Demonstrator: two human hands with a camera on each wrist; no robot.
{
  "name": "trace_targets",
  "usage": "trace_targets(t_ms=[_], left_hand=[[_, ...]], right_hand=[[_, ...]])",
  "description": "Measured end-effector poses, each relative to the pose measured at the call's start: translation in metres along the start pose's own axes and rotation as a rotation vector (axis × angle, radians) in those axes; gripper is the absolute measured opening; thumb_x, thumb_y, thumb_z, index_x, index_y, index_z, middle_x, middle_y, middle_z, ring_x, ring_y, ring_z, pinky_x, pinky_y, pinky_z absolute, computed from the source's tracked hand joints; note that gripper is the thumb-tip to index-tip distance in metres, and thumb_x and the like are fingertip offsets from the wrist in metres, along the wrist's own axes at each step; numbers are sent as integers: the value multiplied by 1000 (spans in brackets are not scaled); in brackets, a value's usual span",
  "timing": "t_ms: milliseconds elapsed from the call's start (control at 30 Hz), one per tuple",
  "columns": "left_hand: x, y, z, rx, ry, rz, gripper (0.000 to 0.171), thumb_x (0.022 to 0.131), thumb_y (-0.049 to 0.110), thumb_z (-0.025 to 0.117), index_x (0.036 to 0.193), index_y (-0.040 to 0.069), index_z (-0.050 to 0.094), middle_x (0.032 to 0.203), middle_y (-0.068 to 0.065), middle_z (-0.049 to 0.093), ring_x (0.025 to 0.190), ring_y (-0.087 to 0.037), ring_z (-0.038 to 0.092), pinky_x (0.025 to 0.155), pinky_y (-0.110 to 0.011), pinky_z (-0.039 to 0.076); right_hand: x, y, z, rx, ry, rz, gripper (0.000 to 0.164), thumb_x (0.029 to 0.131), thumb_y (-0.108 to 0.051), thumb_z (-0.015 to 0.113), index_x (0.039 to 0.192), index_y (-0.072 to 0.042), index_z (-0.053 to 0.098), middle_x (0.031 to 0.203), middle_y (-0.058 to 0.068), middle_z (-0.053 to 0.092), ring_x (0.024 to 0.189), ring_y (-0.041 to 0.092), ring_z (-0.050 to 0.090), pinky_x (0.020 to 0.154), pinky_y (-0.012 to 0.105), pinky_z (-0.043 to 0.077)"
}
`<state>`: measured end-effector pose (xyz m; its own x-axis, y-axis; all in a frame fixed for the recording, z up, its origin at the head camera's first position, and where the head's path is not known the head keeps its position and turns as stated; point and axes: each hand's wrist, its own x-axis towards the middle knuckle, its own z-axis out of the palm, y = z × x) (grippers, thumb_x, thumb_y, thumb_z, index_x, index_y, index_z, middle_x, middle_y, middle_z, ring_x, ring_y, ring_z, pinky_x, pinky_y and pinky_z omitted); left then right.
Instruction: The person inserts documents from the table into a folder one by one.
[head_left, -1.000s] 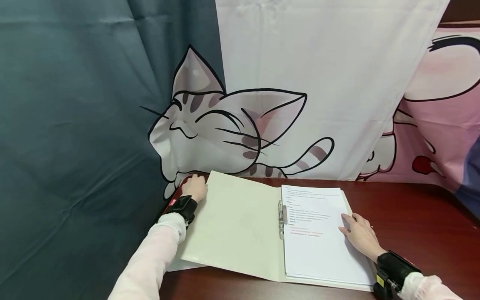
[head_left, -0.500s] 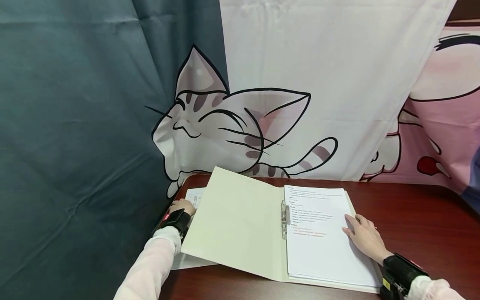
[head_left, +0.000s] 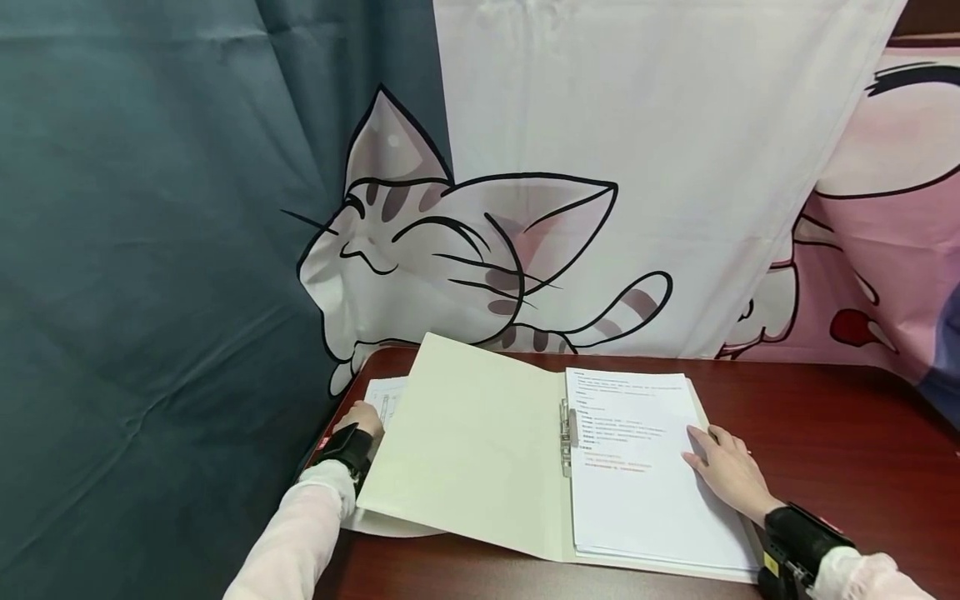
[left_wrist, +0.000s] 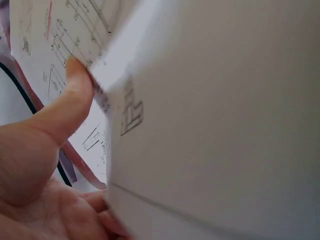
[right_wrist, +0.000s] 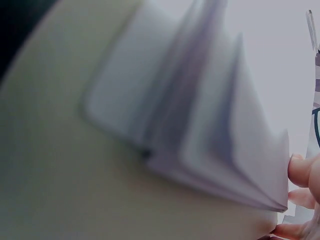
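A cream folder (head_left: 480, 442) lies spread out, with a metal clip (head_left: 565, 437) beside a stack of printed pages (head_left: 637, 517) on its right side. Under the left cover, a printed sheet (head_left: 385, 396) sticks out. My left hand (head_left: 362, 423) pinches this sheet's left edge; in the left wrist view the thumb (left_wrist: 77, 92) lies on its printed face and the fingers (left_wrist: 102, 215) are beneath. The sheet's near edge bows upward. My right hand (head_left: 727, 471) rests across the right edge of the stack, fingers relaxed. The right wrist view shows its fingertips (right_wrist: 298, 170) at the pages' edge.
The dark red wooden table (head_left: 840, 450) extends right of the folder. Its left edge runs beside my left hand. A cloth printed with a cat (head_left: 450, 250) hangs directly behind the table, and a green-grey section hangs at the left.
My left hand has come from the cover's far corner down along the left side, toward me, and now holds the sheet's edge. The sheet's near edge has bowed. The right hand stays put.
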<state>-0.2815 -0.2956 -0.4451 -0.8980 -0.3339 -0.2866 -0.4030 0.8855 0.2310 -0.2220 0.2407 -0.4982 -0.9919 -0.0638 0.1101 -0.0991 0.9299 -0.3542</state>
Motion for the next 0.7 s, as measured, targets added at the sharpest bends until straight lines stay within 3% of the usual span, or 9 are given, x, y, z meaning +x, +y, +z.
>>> trace_targets(t_ms=[167,300,700], left_hand=[[-2,0,-9,-13,141,98,48,79,11,79,115,-11,56,113,-33,62,98,-48,63,80,-56,53],[-8,4,-26,-55,239,151,28,81,11,76,101,-6,66,98,-29,67,83,-44,65,67,-53,54],[-34,14,-63,-99,482,311,31,90,13,64,116,-4,61,107,-32,65,86,-47,65,66,-55,50]], right_hand=[[0,0,-1,7,-2,0,51,91,-16,64,133,8,48,132,41,38,116,56,38,93,69,35],[0,-1,-2,12,-4,0,52,90,-15,64,134,8,48,132,41,37,116,57,38,93,70,35],[0,0,-3,5,1,-6,51,91,-16,63,133,8,48,132,41,39,116,57,39,93,69,36]])
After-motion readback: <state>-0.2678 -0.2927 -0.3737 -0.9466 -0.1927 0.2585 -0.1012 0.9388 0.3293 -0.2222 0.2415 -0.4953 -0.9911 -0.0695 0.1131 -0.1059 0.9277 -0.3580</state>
